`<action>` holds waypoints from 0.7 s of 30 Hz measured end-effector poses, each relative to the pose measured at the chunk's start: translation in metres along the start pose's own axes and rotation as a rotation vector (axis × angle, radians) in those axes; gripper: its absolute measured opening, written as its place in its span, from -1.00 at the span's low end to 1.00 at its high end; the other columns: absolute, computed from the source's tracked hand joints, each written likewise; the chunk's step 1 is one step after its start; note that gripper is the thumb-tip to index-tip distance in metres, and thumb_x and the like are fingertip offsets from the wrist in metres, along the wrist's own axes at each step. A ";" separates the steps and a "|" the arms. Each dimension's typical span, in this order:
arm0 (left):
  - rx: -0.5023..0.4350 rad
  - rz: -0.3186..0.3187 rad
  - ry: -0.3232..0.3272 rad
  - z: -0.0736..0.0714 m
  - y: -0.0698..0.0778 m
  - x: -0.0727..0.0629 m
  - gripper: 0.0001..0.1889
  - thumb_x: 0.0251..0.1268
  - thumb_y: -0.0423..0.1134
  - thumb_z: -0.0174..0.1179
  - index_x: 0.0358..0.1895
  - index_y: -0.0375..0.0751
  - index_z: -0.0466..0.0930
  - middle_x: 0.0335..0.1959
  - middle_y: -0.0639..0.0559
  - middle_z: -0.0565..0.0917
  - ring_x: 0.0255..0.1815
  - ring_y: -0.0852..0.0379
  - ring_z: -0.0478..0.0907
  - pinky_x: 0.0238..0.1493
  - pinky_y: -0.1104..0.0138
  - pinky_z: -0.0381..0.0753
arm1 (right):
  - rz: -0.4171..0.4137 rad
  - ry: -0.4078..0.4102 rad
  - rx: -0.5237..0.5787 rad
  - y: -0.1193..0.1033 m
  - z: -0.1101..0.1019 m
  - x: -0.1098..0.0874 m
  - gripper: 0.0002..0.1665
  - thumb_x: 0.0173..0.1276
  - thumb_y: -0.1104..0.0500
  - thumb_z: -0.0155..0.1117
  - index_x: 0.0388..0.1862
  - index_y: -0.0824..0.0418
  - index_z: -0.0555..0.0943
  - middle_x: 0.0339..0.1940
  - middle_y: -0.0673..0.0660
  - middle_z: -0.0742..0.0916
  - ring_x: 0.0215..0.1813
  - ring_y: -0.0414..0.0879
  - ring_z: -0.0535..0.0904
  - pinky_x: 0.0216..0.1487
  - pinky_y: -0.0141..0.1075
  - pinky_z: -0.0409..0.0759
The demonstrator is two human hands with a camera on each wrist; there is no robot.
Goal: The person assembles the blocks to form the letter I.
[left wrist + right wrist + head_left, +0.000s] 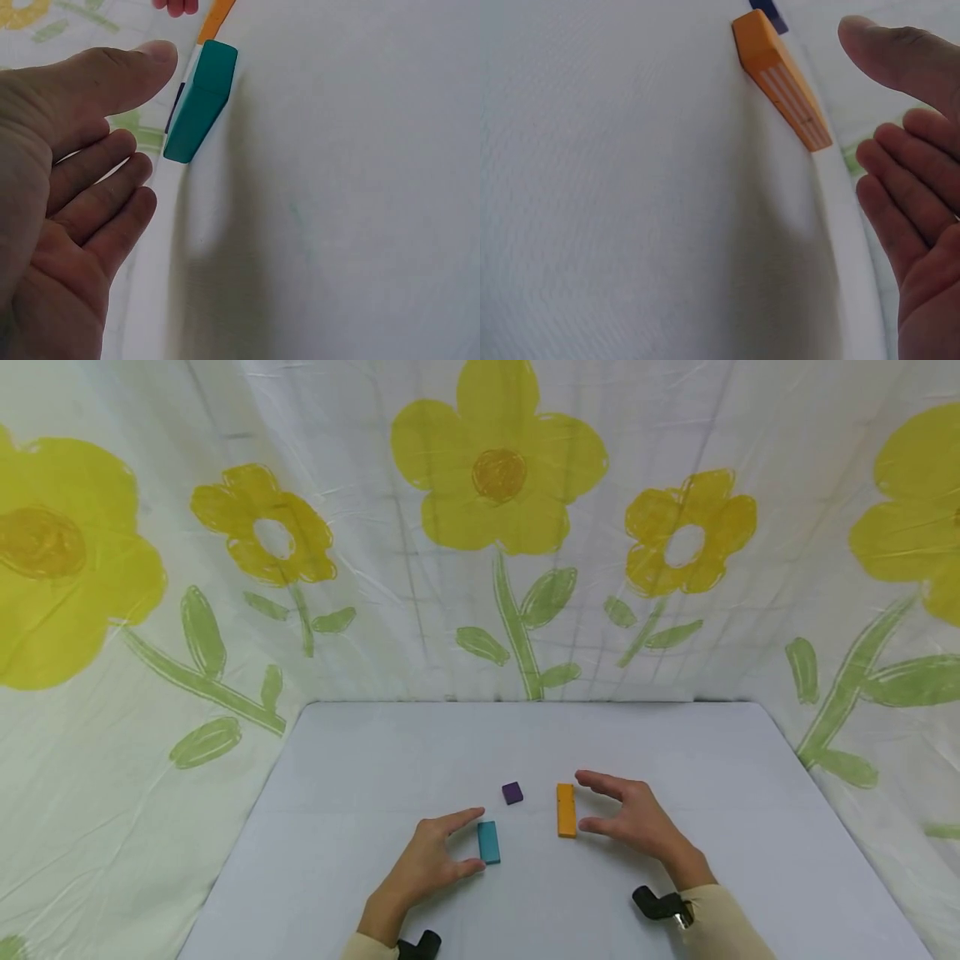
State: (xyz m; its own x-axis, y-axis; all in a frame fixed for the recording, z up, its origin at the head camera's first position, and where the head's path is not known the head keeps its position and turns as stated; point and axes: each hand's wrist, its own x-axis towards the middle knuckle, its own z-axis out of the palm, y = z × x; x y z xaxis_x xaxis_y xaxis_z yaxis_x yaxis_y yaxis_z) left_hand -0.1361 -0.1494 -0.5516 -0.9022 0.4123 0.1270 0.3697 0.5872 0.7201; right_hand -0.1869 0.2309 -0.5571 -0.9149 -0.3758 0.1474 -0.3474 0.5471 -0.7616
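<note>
On the white table lies a teal rectangular block (488, 842), just right of my left hand (431, 860). That hand's thumb and fingers are spread apart beside the block, holding nothing; the left wrist view shows the teal block (204, 101) beyond the thumb tip. A longer orange block (566, 811) lies to the right, with my right hand (637, 818) next to it, thumb and fingers apart and nothing between them. White stripes mark one side of the orange block (784, 82) in the right wrist view. A small dark purple block (512, 793) sits farther back, between the two.
The white table (390, 743) ends at a back edge against a white cloth (360, 652) painted with yellow flowers. The cloth also rises at both sides. A black wrist camera (660, 906) is strapped at the right sleeve, another (420, 946) at the left.
</note>
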 end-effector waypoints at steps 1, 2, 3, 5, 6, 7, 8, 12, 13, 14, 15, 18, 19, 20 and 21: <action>-0.006 -0.007 -0.002 0.000 0.000 0.000 -0.22 0.15 -0.26 0.69 0.48 -0.23 0.62 0.43 -0.06 0.71 0.44 -0.14 0.68 0.42 -0.06 0.67 | 0.006 -0.006 -0.004 0.000 0.001 0.001 -0.08 0.24 -0.10 0.75 0.53 0.11 0.62 0.46 0.02 0.74 0.42 0.12 0.71 0.44 0.17 0.65; -0.005 -0.009 -0.003 0.001 -0.001 0.000 -0.22 0.15 -0.26 0.69 0.49 -0.23 0.62 0.43 -0.05 0.71 0.44 -0.14 0.67 0.41 -0.06 0.67 | 0.009 -0.010 -0.009 0.001 0.002 0.001 -0.08 0.24 -0.10 0.75 0.54 0.12 0.62 0.46 0.02 0.74 0.42 0.12 0.70 0.44 0.18 0.65; -0.004 -0.010 -0.004 0.001 -0.002 0.001 -0.22 0.15 -0.25 0.69 0.49 -0.23 0.62 0.43 -0.05 0.71 0.45 -0.14 0.67 0.42 -0.06 0.67 | 0.015 -0.013 -0.011 0.002 0.003 0.002 -0.07 0.24 -0.10 0.75 0.54 0.11 0.61 0.46 0.03 0.74 0.42 0.13 0.70 0.44 0.18 0.65; -0.005 -0.015 -0.009 0.003 -0.003 0.002 -0.22 0.16 -0.25 0.68 0.49 -0.21 0.61 0.44 -0.03 0.71 0.45 -0.13 0.67 0.42 -0.05 0.67 | 0.026 -0.021 -0.020 0.003 0.005 0.003 -0.06 0.23 -0.10 0.75 0.55 0.10 0.61 0.47 0.03 0.73 0.43 0.13 0.70 0.44 0.17 0.64; -0.007 -0.015 -0.010 0.003 -0.004 0.002 -0.22 0.15 -0.25 0.68 0.49 -0.21 0.61 0.43 -0.03 0.71 0.45 -0.12 0.67 0.42 -0.05 0.67 | 0.029 -0.024 -0.025 0.004 0.005 0.004 -0.05 0.23 -0.10 0.76 0.55 0.10 0.60 0.48 0.03 0.73 0.44 0.13 0.69 0.45 0.17 0.64; -0.009 -0.010 -0.011 0.004 -0.005 0.003 -0.22 0.15 -0.26 0.69 0.49 -0.22 0.61 0.43 -0.04 0.72 0.45 -0.12 0.67 0.42 -0.05 0.67 | 0.031 -0.027 -0.026 0.004 0.006 0.004 -0.04 0.22 -0.10 0.76 0.56 0.11 0.60 0.48 0.04 0.72 0.45 0.13 0.68 0.46 0.16 0.63; -0.009 -0.006 -0.012 0.005 -0.006 0.003 -0.22 0.14 -0.26 0.69 0.48 -0.23 0.62 0.43 -0.04 0.72 0.45 -0.12 0.67 0.42 -0.04 0.67 | 0.032 -0.029 -0.026 0.005 0.007 0.004 -0.03 0.20 -0.10 0.77 0.56 0.10 0.60 0.49 0.04 0.72 0.46 0.13 0.68 0.46 0.16 0.63; -0.006 0.008 -0.018 0.008 -0.010 0.004 -0.21 0.11 -0.29 0.71 0.47 -0.26 0.62 0.41 -0.07 0.73 0.44 -0.12 0.68 0.44 -0.02 0.65 | 0.017 -0.036 -0.024 0.005 0.008 0.005 0.00 0.19 -0.09 0.78 0.56 0.14 0.59 0.50 0.06 0.71 0.50 0.15 0.65 0.49 0.16 0.61; -0.006 0.011 -0.019 0.008 -0.010 0.005 -0.21 0.10 -0.30 0.71 0.47 -0.26 0.62 0.41 -0.07 0.73 0.44 -0.12 0.68 0.45 -0.02 0.65 | 0.013 -0.037 -0.025 0.005 0.009 0.005 0.00 0.18 -0.08 0.79 0.57 0.15 0.59 0.50 0.06 0.71 0.51 0.14 0.64 0.49 0.15 0.61; -0.005 0.009 -0.021 0.009 -0.011 0.005 -0.20 0.10 -0.30 0.71 0.47 -0.25 0.62 0.41 -0.07 0.73 0.44 -0.11 0.68 0.45 -0.01 0.65 | 0.006 -0.037 -0.027 0.006 0.009 0.005 0.01 0.18 -0.08 0.79 0.56 0.16 0.59 0.50 0.07 0.71 0.52 0.14 0.63 0.49 0.14 0.61; -0.004 0.009 -0.022 0.010 -0.011 0.005 -0.20 0.09 -0.30 0.71 0.47 -0.25 0.62 0.41 -0.07 0.73 0.44 -0.11 0.68 0.46 0.00 0.65 | 0.001 -0.039 -0.034 0.006 0.010 0.005 0.01 0.18 -0.08 0.79 0.57 0.17 0.58 0.50 0.07 0.71 0.53 0.14 0.63 0.50 0.14 0.60; -0.008 0.012 -0.022 0.010 -0.012 0.005 -0.21 0.08 -0.31 0.72 0.46 -0.25 0.63 0.40 -0.08 0.73 0.43 -0.11 0.69 0.46 0.01 0.65 | -0.003 -0.044 -0.042 0.007 0.012 0.006 0.02 0.17 -0.09 0.79 0.57 0.16 0.58 0.51 0.05 0.71 0.55 0.12 0.60 0.53 0.13 0.58; -0.009 0.012 -0.023 0.011 -0.012 0.005 -0.21 0.08 -0.32 0.71 0.46 -0.24 0.63 0.40 -0.09 0.73 0.44 -0.10 0.68 0.47 0.02 0.64 | -0.003 -0.046 -0.050 0.007 0.012 0.006 0.03 0.17 -0.10 0.79 0.57 0.15 0.58 0.51 0.05 0.70 0.55 0.12 0.60 0.53 0.13 0.58; -0.008 0.012 -0.024 0.011 -0.012 0.005 -0.21 0.09 -0.32 0.71 0.46 -0.24 0.63 0.40 -0.09 0.73 0.44 -0.10 0.68 0.47 0.02 0.64 | 0.001 -0.049 -0.051 0.008 0.013 0.006 0.03 0.16 -0.10 0.79 0.58 0.14 0.58 0.51 0.04 0.70 0.56 0.11 0.59 0.54 0.15 0.56; -0.005 0.015 -0.023 0.011 -0.012 0.005 -0.21 0.08 -0.32 0.71 0.46 -0.24 0.64 0.40 -0.09 0.74 0.44 -0.10 0.68 0.46 0.03 0.65 | 0.010 -0.052 -0.055 0.008 0.013 0.007 0.04 0.16 -0.10 0.80 0.59 0.12 0.57 0.52 0.02 0.69 0.57 0.10 0.58 0.56 0.15 0.54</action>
State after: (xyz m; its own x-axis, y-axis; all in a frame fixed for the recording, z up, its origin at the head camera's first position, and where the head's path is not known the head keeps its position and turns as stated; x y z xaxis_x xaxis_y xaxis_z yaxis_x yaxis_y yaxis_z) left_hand -0.1426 -0.1468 -0.5669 -0.8910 0.4374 0.1219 0.3823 0.5775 0.7213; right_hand -0.1929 0.2227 -0.5702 -0.9068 -0.4079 0.1063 -0.3508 0.5905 -0.7268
